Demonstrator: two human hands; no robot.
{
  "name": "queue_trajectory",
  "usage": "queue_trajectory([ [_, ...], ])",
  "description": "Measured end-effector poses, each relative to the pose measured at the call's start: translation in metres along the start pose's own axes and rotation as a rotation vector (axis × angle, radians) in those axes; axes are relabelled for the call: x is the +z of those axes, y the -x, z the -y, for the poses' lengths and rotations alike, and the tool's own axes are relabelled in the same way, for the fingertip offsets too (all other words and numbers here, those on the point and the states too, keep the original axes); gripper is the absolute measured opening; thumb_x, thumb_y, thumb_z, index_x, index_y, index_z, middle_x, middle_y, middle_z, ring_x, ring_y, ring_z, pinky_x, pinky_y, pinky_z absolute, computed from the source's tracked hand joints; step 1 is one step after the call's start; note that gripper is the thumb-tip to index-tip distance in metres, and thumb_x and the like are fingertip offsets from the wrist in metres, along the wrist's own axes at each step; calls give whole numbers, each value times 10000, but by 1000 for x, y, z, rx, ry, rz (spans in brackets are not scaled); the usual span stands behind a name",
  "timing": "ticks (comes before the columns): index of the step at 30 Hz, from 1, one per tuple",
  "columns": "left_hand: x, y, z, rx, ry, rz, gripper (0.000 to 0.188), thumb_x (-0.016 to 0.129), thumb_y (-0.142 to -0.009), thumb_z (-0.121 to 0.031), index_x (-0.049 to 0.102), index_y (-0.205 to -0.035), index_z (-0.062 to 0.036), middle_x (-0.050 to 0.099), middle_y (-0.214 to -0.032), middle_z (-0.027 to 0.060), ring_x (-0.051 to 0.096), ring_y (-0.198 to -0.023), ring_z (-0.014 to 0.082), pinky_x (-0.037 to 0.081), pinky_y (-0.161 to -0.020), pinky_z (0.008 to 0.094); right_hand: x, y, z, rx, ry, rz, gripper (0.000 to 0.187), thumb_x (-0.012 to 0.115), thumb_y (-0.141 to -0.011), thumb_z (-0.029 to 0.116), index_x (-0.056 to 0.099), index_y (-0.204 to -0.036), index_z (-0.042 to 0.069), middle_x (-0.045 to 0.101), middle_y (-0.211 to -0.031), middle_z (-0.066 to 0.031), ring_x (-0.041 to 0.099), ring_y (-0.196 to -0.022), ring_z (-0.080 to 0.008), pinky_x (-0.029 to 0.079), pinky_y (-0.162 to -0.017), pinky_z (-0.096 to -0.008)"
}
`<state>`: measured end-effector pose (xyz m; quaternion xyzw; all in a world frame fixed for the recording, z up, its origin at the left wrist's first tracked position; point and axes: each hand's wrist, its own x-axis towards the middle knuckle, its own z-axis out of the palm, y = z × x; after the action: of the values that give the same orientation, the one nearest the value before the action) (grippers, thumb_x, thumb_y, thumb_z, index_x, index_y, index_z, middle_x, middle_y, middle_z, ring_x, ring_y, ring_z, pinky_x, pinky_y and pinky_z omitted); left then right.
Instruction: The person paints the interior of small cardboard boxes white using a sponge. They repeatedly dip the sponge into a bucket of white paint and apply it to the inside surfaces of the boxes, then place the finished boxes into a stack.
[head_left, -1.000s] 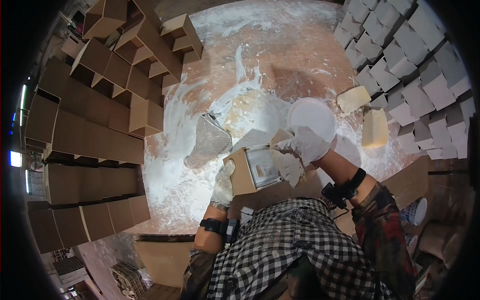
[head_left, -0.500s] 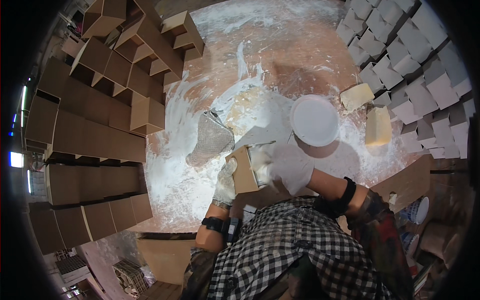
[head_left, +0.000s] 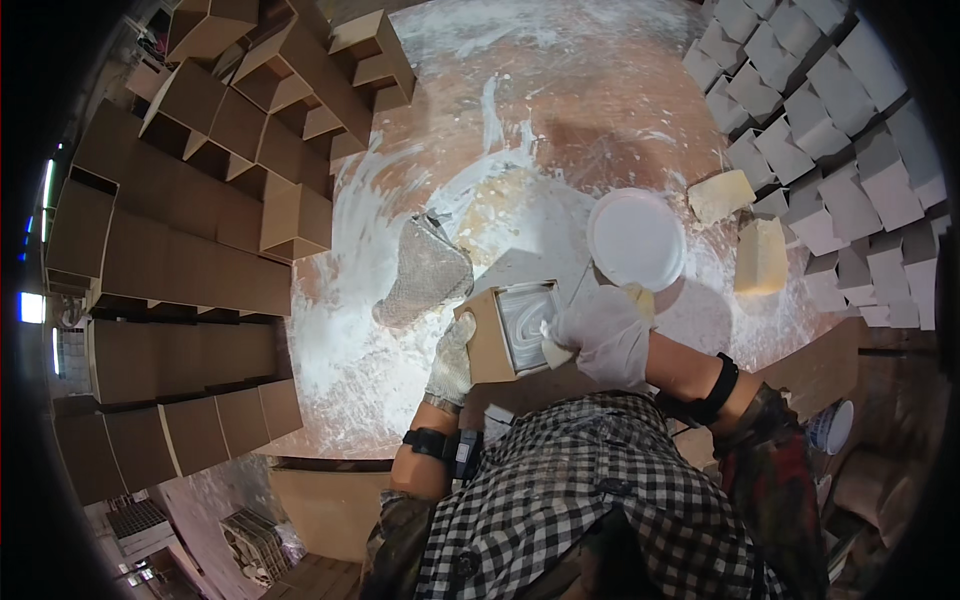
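Observation:
My left hand, in a pale knit glove, grips the left side of a small brown open box. White paint lies in swirls over the inside of the box, which faces up and toward me. My right hand, gloved in white, is closed around a sponge at the box's right edge. A yellowish part of it shows beyond the fingers, and a whitened end seems to show by the box; the rest is hidden. Just past the right hand stands a round white tub.
A crumpled mesh cloth lies on the paint-smeared table. Two yellow foam blocks sit right of the tub. Brown boxes are stacked along the left; white-painted boxes are stacked at the right.
My right hand has drawn back to the right, out of the box opening. The white-swirled inside now shows, where the hand covered it before. My left hand still holds the box.

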<state>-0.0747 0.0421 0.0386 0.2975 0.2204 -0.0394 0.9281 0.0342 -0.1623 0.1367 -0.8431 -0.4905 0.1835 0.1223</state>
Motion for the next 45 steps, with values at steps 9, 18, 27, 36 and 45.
queue_trajectory([
  [9,-3,-2,2,20,-24,20,598,635,-851,-352,431,-1306,-22,574,-1143,129,596,-1009,226,528,-838,339,-20,-30,29,-95,-98,-38,143,612,-748,198,661,-786,69,624,-758,-156,616,-745,-337,470,-660,-415],
  [18,2,-2,-1,-6,-33,11,588,644,-841,-357,447,-1286,-26,586,-1110,116,607,-986,207,537,-829,337,-2,-1,11,-260,2,-43,101,614,-685,111,667,-717,31,625,-750,-167,624,-735,-332,496,-644,-409],
  [27,-10,-4,2,16,-60,-47,551,629,-858,-331,454,-1278,-22,584,-1125,119,612,-980,216,540,-827,356,5,0,-15,-118,-99,-160,137,638,-664,161,662,-795,128,620,-709,-81,622,-719,-311,475,-621,-386],
  [36,0,3,-5,0,-68,-7,564,651,-845,-315,453,-1282,-20,586,-1129,116,603,-1000,222,534,-840,356,-29,-20,24,-25,267,297,193,631,-721,217,646,-855,79,624,-852,-156,615,-824,-304,475,-713,-412],
  [45,-2,-1,-1,-29,-122,3,564,617,-869,-362,427,-1301,-54,571,-1155,104,590,-1039,222,524,-879,389,-15,-10,-9,56,186,105,180,613,-698,217,678,-783,72,645,-774,-165,630,-724,-336,486,-672,-434],
])
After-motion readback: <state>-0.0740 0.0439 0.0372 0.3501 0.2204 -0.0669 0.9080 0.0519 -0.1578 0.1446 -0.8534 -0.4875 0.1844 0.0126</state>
